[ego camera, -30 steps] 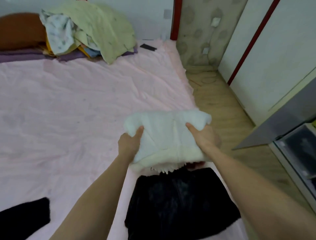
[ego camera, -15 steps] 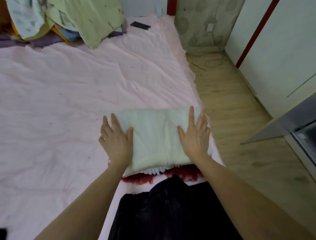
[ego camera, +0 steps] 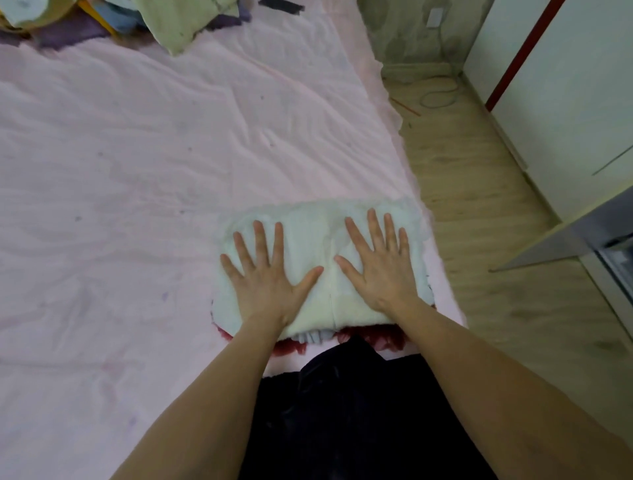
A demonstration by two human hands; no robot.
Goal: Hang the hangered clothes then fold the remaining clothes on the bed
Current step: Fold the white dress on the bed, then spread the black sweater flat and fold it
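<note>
A folded white fluffy garment (ego camera: 318, 233) lies near the right edge of the pink bed (ego camera: 137, 178). It rests on a stack whose dark red layer (ego camera: 383, 337) shows at its near edge. My left hand (ego camera: 265, 274) lies flat on the garment's left half, fingers spread. My right hand (ego camera: 378, 263) lies flat on its right half, fingers spread too. Neither hand grips anything. A black garment (ego camera: 342, 418) lies on the bed between my forearms, close to me.
A heap of light green, blue and purple clothes (ego camera: 178, 20) sits at the head of the bed. A small black object (ego camera: 281, 4) lies near it. Wooden floor (ego camera: 479, 212) runs along the right, with a white wardrobe (ego camera: 565, 102) and a grey open door (ego camera: 555, 240).
One second ago both hands held the white garment by its sides above the stack. They set it down, let go and now press flat on top of it.
</note>
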